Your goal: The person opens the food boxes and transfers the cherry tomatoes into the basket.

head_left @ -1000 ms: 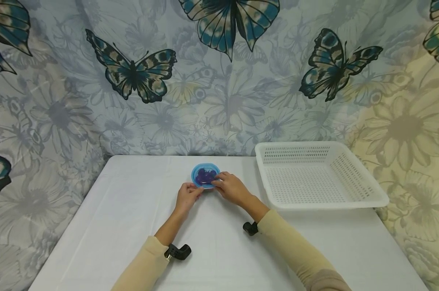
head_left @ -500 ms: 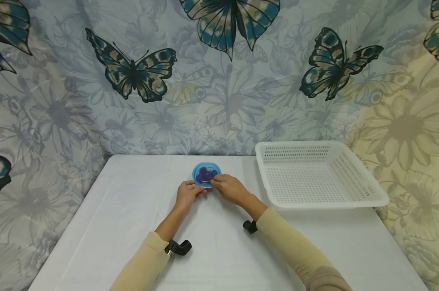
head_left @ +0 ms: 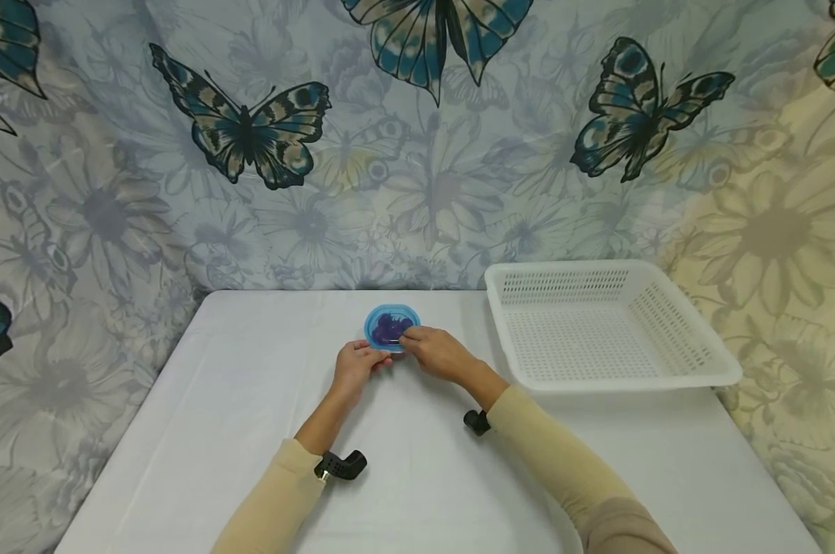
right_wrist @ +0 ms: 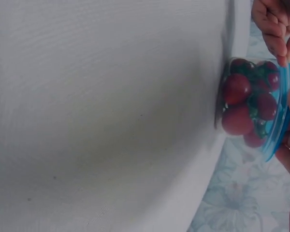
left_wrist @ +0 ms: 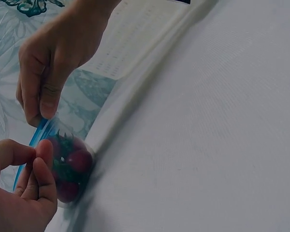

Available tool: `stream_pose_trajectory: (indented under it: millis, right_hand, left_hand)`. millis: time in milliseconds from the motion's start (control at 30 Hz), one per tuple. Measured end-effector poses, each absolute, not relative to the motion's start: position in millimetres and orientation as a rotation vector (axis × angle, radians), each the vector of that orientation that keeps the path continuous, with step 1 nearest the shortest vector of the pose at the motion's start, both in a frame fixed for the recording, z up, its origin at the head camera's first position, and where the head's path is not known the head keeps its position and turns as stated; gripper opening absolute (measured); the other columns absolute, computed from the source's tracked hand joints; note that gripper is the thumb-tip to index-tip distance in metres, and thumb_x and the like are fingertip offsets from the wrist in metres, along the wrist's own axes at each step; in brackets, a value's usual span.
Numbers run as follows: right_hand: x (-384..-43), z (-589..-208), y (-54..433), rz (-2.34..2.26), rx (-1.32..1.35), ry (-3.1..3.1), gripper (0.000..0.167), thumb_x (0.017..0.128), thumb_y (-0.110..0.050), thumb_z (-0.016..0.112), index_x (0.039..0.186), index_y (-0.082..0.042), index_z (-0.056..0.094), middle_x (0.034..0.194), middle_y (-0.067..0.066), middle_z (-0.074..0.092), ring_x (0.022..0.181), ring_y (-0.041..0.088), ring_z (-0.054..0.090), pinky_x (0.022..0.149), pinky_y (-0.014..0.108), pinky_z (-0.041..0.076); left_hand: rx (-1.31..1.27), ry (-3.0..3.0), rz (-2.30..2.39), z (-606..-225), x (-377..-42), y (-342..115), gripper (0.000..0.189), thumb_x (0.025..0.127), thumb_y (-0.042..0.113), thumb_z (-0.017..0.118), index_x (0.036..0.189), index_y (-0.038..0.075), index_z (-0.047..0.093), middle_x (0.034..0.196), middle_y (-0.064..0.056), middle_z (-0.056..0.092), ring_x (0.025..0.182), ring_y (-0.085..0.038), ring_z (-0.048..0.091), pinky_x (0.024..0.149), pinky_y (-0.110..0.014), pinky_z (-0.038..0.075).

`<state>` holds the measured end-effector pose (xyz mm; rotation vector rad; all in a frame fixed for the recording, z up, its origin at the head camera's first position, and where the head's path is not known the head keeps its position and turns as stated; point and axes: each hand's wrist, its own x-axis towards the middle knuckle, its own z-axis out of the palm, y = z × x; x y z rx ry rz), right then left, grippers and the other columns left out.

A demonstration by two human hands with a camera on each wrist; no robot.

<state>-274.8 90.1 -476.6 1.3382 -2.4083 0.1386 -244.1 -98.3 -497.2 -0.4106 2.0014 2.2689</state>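
Observation:
A small clear tub (right_wrist: 227, 118) with a blue lid (head_left: 392, 308) stands near the far edge of the table. Through its wall, red cherry tomatoes (right_wrist: 237, 89) with green stems show; seen through the lid from above they look purple. My left hand (head_left: 352, 372) is at the tub's front left, thumb and index finger pinching the lid's edge, as the right wrist view shows at its top. My right hand (head_left: 439, 355) comes from the right, and its thumb and fingers (left_wrist: 48, 107) pinch the lid's rim at the front right. Under the lid the tub stays close to the tabletop.
A white perforated plastic basket (head_left: 510, 368) stands at the table's right back. The table (head_left: 251, 431) has a white cloth over it. Behind it hangs a fabric backdrop (head_left: 445, 192) printed with butterflies and flowers. Both wrists wear black cameras (head_left: 342, 465).
The right hand's fingers have drawn together and moved from the lid's right side towards its front edge. The left hand has barely shifted. The head view has tilted slightly downward.

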Motion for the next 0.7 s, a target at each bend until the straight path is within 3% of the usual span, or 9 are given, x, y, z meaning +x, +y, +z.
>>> stream_pose_trajectory:
  millis: [433, 700]
  right_hand:
    - [-275.4, -473.7, 81.8, -0.168, 1.376, -2.363, 0.023, 0.089, -0.004, 0.063, 0.112, -0.002, 0.059, 0.107, 0.008, 0.06, 0.097, 0.018, 0.063, 0.087, 0.024, 0.053]
    - [-276.3, -474.1, 83.3, -0.566, 1.389, -2.218, 0.015, 0.1, -0.007, 0.048, 0.111, -0.003, 0.057, 0.102, 0.006, 0.058, 0.094, 0.017, 0.055, 0.092, 0.026, 0.048]
  left_hand:
    - [-0.417, 2.006, 2.215, -491.8, -249.9, -104.5, 0.044, 0.089, -0.003, 0.063, 0.124, -0.007, 0.036, 0.075, 0.0, 0.068, 0.061, -0.005, 0.065, 0.063, -0.017, 0.053]
    - [-0.409, 1.993, 2.208, -493.5, -249.0, -99.0, 0.043, 0.089, -0.004, 0.062, 0.123, -0.006, 0.036, 0.072, 0.002, 0.067, 0.06, -0.004, 0.065, 0.062, -0.017, 0.052]
